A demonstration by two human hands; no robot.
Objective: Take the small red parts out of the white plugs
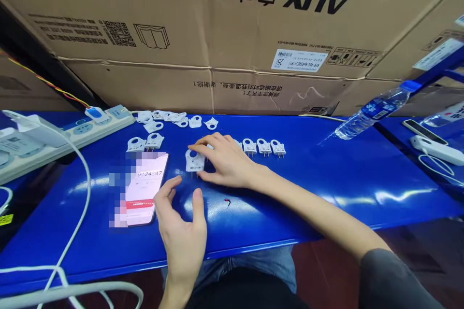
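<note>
My right hand (230,161) reaches over the blue table and pinches a white plug with a round hole (194,161), its metal prongs pointing toward me. My left hand (183,231) is below and left of it, fingers and thumb apart, with nothing between them. Right of my right hand stands a row of similar white plugs (264,147), partly hidden by the hand. Two more plugs (154,141) lie to the left, above a phone (145,188) showing a timer. A small black and red part (227,201) lies nearer to me.
White ring-shaped pieces (170,116) lie loosely along the back. A big cardboard box (232,24) walls off the rear. Power strips (83,130) and white cables (85,193) occupy the left. A water bottle (375,111) leans at the right, near another phone (424,131).
</note>
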